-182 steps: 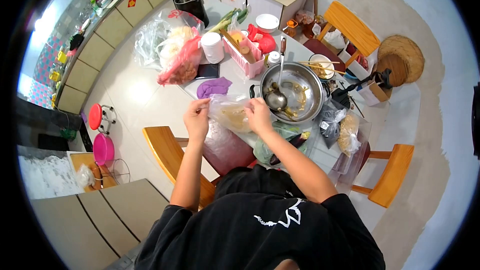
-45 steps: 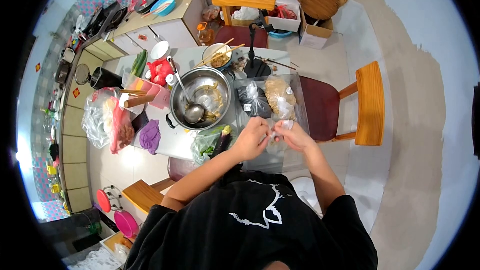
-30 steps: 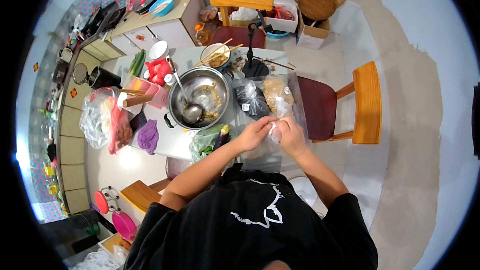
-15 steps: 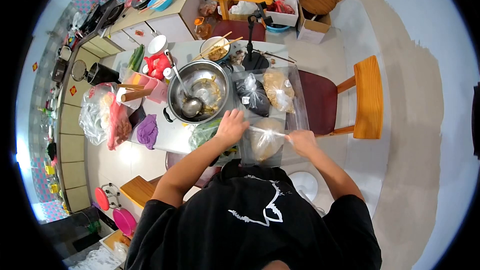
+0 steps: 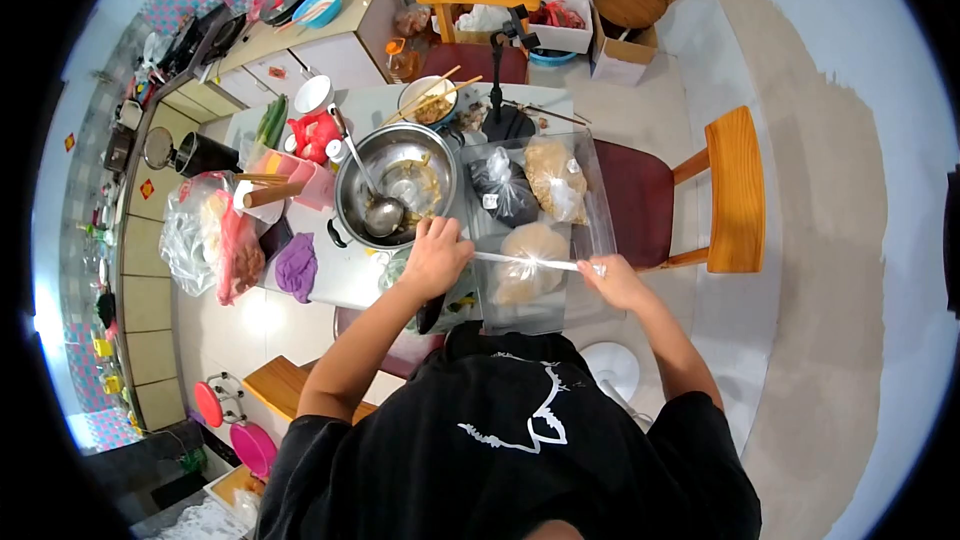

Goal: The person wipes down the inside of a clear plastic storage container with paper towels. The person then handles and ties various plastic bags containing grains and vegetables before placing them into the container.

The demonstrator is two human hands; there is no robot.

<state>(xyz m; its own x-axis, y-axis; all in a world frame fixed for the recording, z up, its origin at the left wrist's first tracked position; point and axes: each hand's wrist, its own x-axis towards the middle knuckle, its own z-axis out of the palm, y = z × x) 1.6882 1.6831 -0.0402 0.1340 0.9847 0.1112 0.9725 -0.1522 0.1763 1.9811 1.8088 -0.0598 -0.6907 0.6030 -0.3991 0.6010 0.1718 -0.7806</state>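
A clear plastic bag with beige contents (image 5: 528, 283) lies in the front part of a transparent tray (image 5: 590, 302). Its stretched, twisted ends run out to both sides. My left hand (image 5: 438, 258) is closed on one end, beside the front rim of the steel pot (image 5: 350, 202). The other end is pinched in my right hand (image 5: 612, 281), above the tray's right edge, with a little plastic poking past the fingers. Behind in the tray sit a tied bag with dark contents (image 5: 507, 196) and a bag of tan pieces (image 5: 552, 175).
A ladle (image 5: 382, 215) rests in the pot. Chopsticks lie across a food bowl (image 5: 428, 105). A black stand (image 5: 508, 125) is behind the tray. Left are a purple cloth (image 5: 296, 268), a pink holder (image 5: 315, 185) and plastic bags (image 5: 200, 235). Chairs (image 5: 735, 190) surround the table (image 5: 345, 285).
My hands have moved farther apart, the left one mostly leftward, toward the pot. The bag's ends between them are drawn out longer.
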